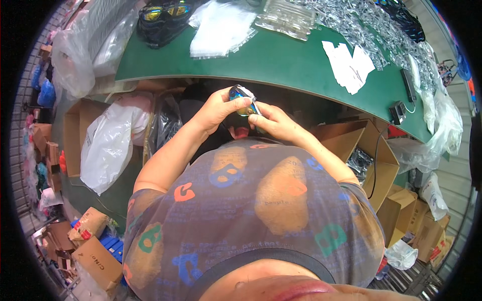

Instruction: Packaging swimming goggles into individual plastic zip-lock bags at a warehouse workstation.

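Observation:
Just in front of the table's near edge, I hold a pair of goggles [246, 106] with shiny blue-yellow mirrored lenses. My left hand [219, 109] grips its left side, thumb across the front. On the other side, my right hand [275, 122] pinches it with thumb and fingers. Something whitish shows at the upper edge of the goggles; I cannot make out what it is. Other dark goggles with yellow mirrored lenses [165, 13] lie at the far left of the green table [241, 60].
A stack of clear plastic bags [221, 27], clear plastic pieces [287, 20], white paper slips [349, 67] and a heap of small transparent parts [346, 25] lie on the table. Open cardboard boxes [379, 160] stand right; a white plastic bag [110, 145] hangs over a box left.

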The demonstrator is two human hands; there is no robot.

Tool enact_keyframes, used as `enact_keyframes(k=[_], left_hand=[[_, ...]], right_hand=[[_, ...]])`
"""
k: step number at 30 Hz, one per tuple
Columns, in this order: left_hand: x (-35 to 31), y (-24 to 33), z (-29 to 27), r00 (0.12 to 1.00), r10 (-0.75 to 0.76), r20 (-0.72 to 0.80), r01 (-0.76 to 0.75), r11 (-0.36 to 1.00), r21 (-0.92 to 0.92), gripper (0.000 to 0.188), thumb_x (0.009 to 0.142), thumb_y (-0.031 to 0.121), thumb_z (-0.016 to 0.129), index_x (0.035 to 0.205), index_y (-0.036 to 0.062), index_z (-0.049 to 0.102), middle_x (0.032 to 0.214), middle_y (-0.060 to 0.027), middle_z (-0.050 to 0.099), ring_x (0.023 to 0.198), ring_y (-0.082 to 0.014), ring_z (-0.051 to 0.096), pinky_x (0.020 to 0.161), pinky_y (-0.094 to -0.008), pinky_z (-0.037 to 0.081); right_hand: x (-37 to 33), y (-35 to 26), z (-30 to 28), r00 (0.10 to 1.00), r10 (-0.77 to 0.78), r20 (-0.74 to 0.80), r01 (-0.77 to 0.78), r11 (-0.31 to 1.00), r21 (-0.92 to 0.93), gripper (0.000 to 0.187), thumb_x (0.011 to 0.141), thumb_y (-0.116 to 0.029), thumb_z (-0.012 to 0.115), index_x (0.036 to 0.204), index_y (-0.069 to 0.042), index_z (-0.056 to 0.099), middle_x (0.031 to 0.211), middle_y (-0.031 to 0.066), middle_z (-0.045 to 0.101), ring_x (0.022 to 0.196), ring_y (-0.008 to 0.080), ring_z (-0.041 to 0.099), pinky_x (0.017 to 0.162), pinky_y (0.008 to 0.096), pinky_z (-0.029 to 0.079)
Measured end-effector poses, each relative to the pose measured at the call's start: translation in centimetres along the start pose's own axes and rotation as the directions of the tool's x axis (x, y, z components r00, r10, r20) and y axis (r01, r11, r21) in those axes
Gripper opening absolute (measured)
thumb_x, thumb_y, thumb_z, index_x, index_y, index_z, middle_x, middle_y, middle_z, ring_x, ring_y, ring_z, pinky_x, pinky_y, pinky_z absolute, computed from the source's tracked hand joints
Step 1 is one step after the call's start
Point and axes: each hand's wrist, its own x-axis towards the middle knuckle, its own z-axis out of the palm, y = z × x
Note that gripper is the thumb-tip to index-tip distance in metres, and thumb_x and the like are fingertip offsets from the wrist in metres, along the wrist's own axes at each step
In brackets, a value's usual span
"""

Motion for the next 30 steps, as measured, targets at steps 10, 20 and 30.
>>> enact_keyframes(k=[10,20,30], left_hand=[[4.5,3.4,-7.0,0.584,0.804,0.114,-0.078,-0.085,0.993,0.048,0.091,0.033,0.075,0.129,0.0056,0.065,0.135,-0.0132,0.063,0.127,-0.0314,0.056,0.107,-0.0446,0.041],[1.2,-1.3,-9.3,0.596,0.774,0.213,-0.020,-0.251,0.968,0.060,0.082,0.036,0.083,0.131,0.0085,0.063,0.130,-0.0079,0.063,0.124,-0.0288,0.056,0.108,-0.0447,0.040],[5.2,4.0,-11.0,0.558,0.810,0.180,-0.136,-0.125,0.983,0.050,0.101,0.030,0.059,0.144,0.0045,0.054,0.148,-0.0141,0.056,0.143,-0.0323,0.045,0.113,-0.0480,0.035]], right_hand=[[-2.9,2.9,-1.2,0.944,0.037,-0.326,-0.094,0.983,-0.159,0.028,0.101,-0.033,0.063,0.102,-0.005,0.062,0.080,0.0008,0.061,0.076,0.0106,0.056,0.070,0.0304,0.047],[-2.3,3.8,-1.5,0.960,-0.012,-0.280,-0.042,0.982,-0.186,0.031,0.100,-0.036,0.065,0.103,-0.005,0.062,0.081,0.0032,0.064,0.076,0.0129,0.059,0.071,0.0317,0.049],[-1.5,3.1,-0.9,0.984,-0.018,-0.178,-0.026,0.970,-0.243,0.025,0.103,-0.032,0.061,0.107,-0.007,0.060,0.086,-0.0014,0.060,0.079,0.0082,0.053,0.070,0.0271,0.045]])
